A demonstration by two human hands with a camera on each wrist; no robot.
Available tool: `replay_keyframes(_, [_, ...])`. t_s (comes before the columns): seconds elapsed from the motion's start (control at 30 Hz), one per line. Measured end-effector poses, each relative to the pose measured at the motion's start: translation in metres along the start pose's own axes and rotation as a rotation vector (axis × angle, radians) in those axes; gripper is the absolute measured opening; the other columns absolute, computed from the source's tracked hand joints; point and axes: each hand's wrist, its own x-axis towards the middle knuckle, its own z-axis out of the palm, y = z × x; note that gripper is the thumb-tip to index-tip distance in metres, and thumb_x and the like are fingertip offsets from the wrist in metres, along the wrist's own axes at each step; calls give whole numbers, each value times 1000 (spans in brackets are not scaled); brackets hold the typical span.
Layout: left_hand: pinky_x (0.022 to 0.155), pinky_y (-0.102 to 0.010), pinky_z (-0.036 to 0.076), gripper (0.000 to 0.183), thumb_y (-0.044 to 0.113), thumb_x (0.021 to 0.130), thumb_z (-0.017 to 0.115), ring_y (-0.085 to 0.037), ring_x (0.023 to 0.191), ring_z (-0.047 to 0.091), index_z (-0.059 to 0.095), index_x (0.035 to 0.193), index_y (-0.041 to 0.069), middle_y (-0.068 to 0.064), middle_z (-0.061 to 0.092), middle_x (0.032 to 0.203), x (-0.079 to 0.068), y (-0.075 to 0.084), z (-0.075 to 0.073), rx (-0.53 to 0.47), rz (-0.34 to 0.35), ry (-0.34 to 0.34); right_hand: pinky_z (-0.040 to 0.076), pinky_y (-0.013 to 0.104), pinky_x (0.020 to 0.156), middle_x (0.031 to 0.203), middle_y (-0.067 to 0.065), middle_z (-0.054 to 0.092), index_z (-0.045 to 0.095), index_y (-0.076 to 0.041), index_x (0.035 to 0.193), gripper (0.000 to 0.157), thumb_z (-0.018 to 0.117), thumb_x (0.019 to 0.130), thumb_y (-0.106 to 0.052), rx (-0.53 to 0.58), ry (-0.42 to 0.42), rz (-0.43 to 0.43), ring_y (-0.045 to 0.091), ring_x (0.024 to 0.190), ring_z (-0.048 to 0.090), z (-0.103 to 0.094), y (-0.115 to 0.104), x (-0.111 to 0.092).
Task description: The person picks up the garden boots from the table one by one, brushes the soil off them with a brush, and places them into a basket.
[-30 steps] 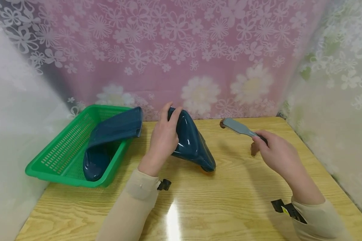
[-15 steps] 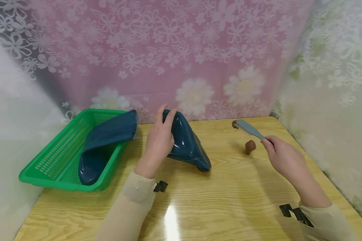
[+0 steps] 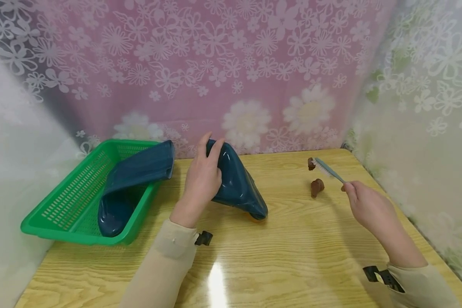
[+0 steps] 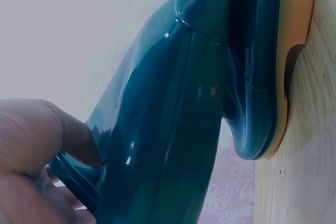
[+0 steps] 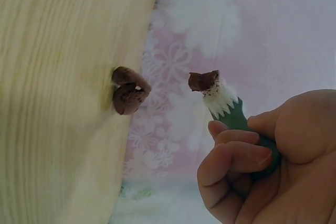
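A dark blue rubber boot point(image 3: 235, 182) with an orange sole leans on the table, its shaft folded over and its foot toward the right. My left hand point(image 3: 203, 177) pinches the rim of its shaft, as the left wrist view also shows with the thumb point(image 4: 79, 140) on the rubber. Over on the right, my right hand point(image 3: 369, 209) grips the handle of a scrubbing brush point(image 3: 330, 170), held above the table. A brown clay-like lump point(image 5: 203, 81) clings to the tip of its white bristles point(image 5: 220, 99). Another brown lump point(image 3: 316, 187) lies on the table below.
A green plastic basket point(image 3: 28, 226) stands on the left with a second dark blue boot point(image 3: 138, 167) in it, the shaft leaning over the rim. Beneath everything is a wood-grain table point(image 3: 285, 265). Flowered curtains point(image 3: 200, 77) hang behind and at the sides.
My right hand has moved right and slightly nearer with the brush, turning it so the bristles show. The lump on the table has come out from behind the hand. The left hand keeps its hold.
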Motion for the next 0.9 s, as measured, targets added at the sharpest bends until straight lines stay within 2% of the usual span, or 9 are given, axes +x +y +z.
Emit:
replay_keyframes(0.1, [65,-44,45,72,-6,104,63,-31,76,56,42,171,15,-17,13,183,1,1,0,-2,-18,-19,47,47,65,110,32,69,61,14,133,62,19,124,-31,-6,-14,5,32,75,60,1,9,2])
replay_keyframes(0.2, [73,-47,48,74,-5,104,64,-39,105,64,41,172,15,-17,6,184,1,1,-1,-14,-34,-34,46,44,61,104,27,68,61,13,130,63,16,123,-31,5,-32,17,30,71,58,1,18,4])
replay_keyframes(0.27, [78,-50,51,74,-4,105,65,-45,124,62,41,172,15,-17,3,185,1,1,-1,-22,-42,-39,43,42,58,97,22,67,60,13,127,64,15,123,-31,26,-47,28,27,66,52,1,23,5])
replay_keyframes(0.33, [88,-54,54,75,-3,105,65,-48,142,54,40,173,15,-17,1,185,1,0,-1,-27,-46,-42,43,41,57,92,17,64,59,12,124,63,13,123,-31,53,-69,40,25,64,52,1,27,6])
replay_keyframes(0.4, [96,-56,54,75,-3,105,64,-49,151,45,39,173,15,-17,0,185,0,-1,0,-29,-47,-40,43,41,57,87,12,61,58,11,121,61,13,123,-30,75,-94,50,25,62,53,2,31,6])
replay_keyframes(0.5, [110,-59,50,76,-4,106,63,-48,160,32,36,174,14,-18,-1,184,-2,-3,2,-23,-48,-38,44,41,58,83,9,58,56,8,119,58,12,123,-30,93,-146,72,24,63,56,6,38,7])
replay_keyframes(0.6, [114,-59,48,77,-6,105,63,-48,162,28,35,174,11,-20,2,183,-4,-4,5,3,-58,-27,46,41,61,82,8,60,55,9,121,57,13,123,-30,109,-194,86,25,66,59,10,44,9])
replay_keyframes(0.8, [119,-61,43,73,-3,106,65,-52,158,30,37,172,6,-25,16,179,-6,-3,14,89,-84,11,50,40,64,83,5,65,56,12,122,53,18,123,-25,145,-225,92,24,69,64,16,53,12])
replay_keyframes(0.9, [116,-62,45,70,-1,107,65,-51,156,33,39,171,5,-25,22,176,-6,-1,18,129,-93,33,50,40,64,85,7,66,56,15,122,54,18,122,-24,158,-238,106,24,70,64,17,55,13])
